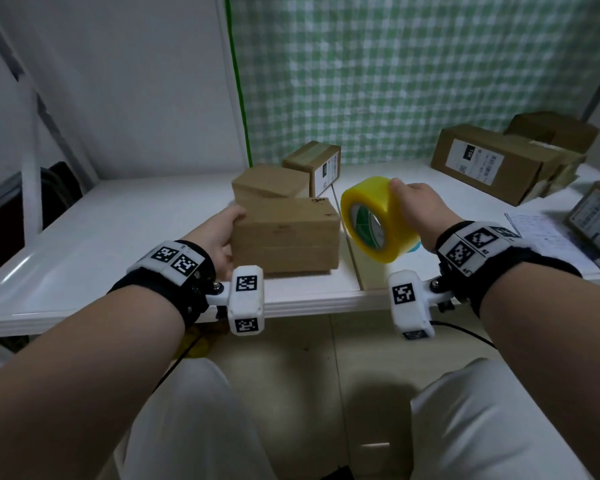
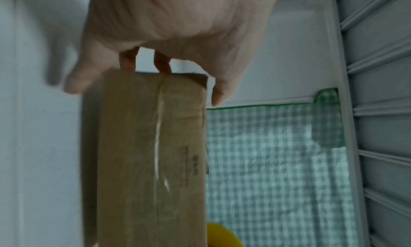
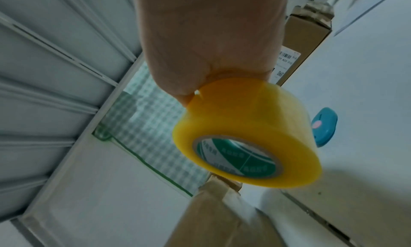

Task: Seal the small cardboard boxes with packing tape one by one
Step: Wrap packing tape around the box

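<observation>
A small brown cardboard box (image 1: 284, 233) lies on the white table (image 1: 111, 233) near its front edge. My left hand (image 1: 222, 230) grips the box's left end. In the left wrist view the fingers (image 2: 164, 64) curl over the far end of the box (image 2: 151, 154), and a shiny strip of clear tape (image 2: 158, 136) runs along its seam. Just right of the box, my right hand (image 1: 416, 209) holds a yellow roll of packing tape (image 1: 378, 220) by its rim, above the table. The roll's green-printed core (image 3: 240, 157) faces the right wrist camera.
Two more small boxes (image 1: 271, 181) (image 1: 314, 164) stand directly behind the held one. Larger labelled boxes (image 1: 492, 161) are stacked at the back right, with papers (image 1: 541, 230) near them. A blue cutter (image 3: 323, 126) lies on the table under the roll. A green checked curtain (image 1: 413, 71) hangs behind.
</observation>
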### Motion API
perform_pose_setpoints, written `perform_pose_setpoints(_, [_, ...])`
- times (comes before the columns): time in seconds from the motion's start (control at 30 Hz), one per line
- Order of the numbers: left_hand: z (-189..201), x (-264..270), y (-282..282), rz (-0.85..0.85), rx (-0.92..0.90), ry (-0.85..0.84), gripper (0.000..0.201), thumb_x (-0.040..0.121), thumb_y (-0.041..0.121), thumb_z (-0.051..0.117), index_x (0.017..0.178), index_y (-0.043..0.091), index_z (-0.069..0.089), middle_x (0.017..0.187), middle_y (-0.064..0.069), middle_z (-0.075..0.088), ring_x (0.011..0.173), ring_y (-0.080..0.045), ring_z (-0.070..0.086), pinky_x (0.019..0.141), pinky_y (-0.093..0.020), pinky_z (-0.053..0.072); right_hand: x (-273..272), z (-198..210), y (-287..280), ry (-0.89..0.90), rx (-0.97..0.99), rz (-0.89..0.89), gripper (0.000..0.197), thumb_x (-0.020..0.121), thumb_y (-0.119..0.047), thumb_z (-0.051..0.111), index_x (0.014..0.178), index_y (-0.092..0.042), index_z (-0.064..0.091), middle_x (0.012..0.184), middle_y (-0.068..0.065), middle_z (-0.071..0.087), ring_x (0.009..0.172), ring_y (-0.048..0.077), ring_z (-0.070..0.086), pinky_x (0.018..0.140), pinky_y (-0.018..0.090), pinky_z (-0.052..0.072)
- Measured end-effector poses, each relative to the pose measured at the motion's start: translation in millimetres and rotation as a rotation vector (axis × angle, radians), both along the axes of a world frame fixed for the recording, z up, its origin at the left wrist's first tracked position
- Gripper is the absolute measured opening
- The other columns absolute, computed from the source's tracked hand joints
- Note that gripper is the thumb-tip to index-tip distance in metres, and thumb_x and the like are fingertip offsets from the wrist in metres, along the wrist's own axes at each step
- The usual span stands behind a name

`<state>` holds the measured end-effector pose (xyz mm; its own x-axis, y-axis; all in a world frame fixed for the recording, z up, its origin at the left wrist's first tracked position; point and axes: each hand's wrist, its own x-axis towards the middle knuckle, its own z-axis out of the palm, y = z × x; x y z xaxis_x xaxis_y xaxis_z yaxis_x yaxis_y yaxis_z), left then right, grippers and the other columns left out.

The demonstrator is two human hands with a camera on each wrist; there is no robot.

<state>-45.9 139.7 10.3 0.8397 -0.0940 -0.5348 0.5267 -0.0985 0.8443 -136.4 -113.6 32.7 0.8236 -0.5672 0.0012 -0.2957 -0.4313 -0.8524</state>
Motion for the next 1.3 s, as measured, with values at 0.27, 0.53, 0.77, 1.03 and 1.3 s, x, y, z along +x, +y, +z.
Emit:
perform_pose_setpoints(0.27, [10.4, -2.6, -15.2, -0.156, 0.39, -0.232, 0.066, 0.074, 0.03, 0.077, 0.129, 0.012, 0.045, 0.108, -0.003, 0.05, 0.109, -0.028, 0.05, 0.088, -0.042, 0.038, -3.3, 6.4, -7.3, -0.162, 0.152, -0.147, 0.056, 0.095, -0.049, 0.042, 0.11, 0.003, 0.058, 0.123, 0.023, 0.056, 0.091, 0.025, 0.047, 0.082, 0.036, 0.038])
perform_pose_setpoints(0.53, [28.0, -9.2, -44.4, -0.693, 0.658, -0.309, 0.104, 0.069, 0.034, 0.08, 0.151, 0.022, 0.017, 0.156, -0.005, 0.025, 0.14, -0.028, 0.026, 0.11, -0.047, 0.024, -11.4, 14.8, -19.0, -0.318, 0.352, -0.197, 0.047, 0.08, -0.061, 0.061, 0.069, -0.016, 0.051, 0.07, -0.001, 0.048, 0.068, 0.018, 0.049, 0.07, 0.033, 0.041])
perform_pose_setpoints(0.77, [32.2, -17.6, -67.3, -0.69, 0.732, -0.343, 0.088, 0.072, 0.032, 0.079, 0.145, 0.015, 0.033, 0.145, -0.009, 0.041, 0.128, -0.028, 0.041, 0.1, -0.037, 0.036, -22.5, 19.6, -22.9, -0.427, 0.285, -0.075, 0.045, 0.079, -0.054, 0.066, 0.061, -0.018, 0.046, 0.059, -0.003, 0.044, 0.054, 0.011, 0.045, 0.052, 0.019, 0.037])
perform_pose_setpoints(1.03, [83.1, -24.8, -95.1, -0.491, -0.164, -0.322, 0.045, 0.09, 0.05, 0.053, 0.121, 0.018, 0.049, 0.112, -0.013, 0.063, 0.101, -0.027, 0.063, 0.086, -0.036, 0.055, -20.2, 33.0, -11.5, -0.487, 0.324, 0.204, 0.022, 0.088, -0.034, 0.061, 0.081, -0.014, 0.054, 0.078, -0.001, 0.055, 0.069, 0.011, 0.05, 0.065, 0.023, 0.04])
perform_pose_setpoints(1.3, [85.1, -25.6, -95.1, -0.411, -0.461, -0.418, 0.06, 0.083, -0.007, 0.061, 0.136, 0.017, 0.046, 0.111, -0.013, 0.066, 0.079, -0.018, 0.072, 0.068, -0.027, 0.059, -18.6, 31.5, -5.2, -0.315, 0.275, 0.468, 0.03, 0.089, -0.015, 0.062, 0.111, 0.005, 0.057, 0.1, 0.012, 0.064, 0.089, 0.018, 0.061, 0.082, 0.025, 0.05])
